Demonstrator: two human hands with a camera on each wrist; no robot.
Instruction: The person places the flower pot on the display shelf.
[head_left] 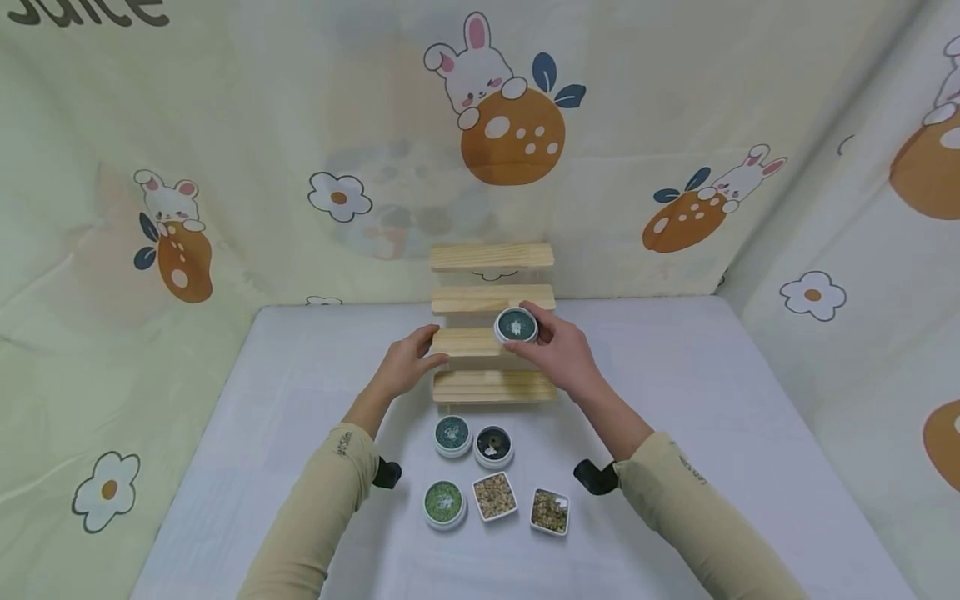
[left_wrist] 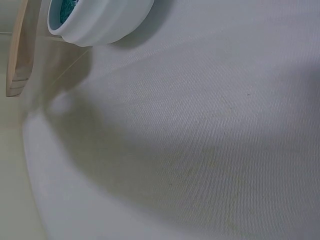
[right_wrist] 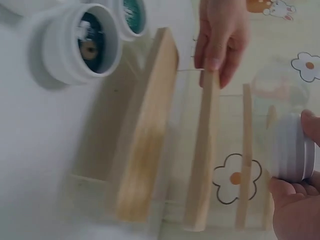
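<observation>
A round white jar [head_left: 517, 326] with dark teal contents is pinched by my right hand [head_left: 561, 348], between thumb and fingers. It is held over the upper boards of a four-step wooden rack [head_left: 491, 387]; in the right wrist view the jar [right_wrist: 292, 150] shows side-on. My left hand [head_left: 406, 364] grips the left end of the second board from the bottom, thumb in front, as the right wrist view shows on that board [right_wrist: 200, 165]. The left wrist view misses the hand but catches a white jar [left_wrist: 107, 22] and a board's end [left_wrist: 20, 55].
In front of the rack stand a teal-filled jar [head_left: 452, 435], a dark-filled jar [head_left: 493, 447] and a green-filled jar [head_left: 444, 503]. Nearby sit two square white dishes, one of tan pebbles [head_left: 495, 497], one of darker bits [head_left: 550, 512]. A printed curtain [head_left: 615, 108] hangs behind.
</observation>
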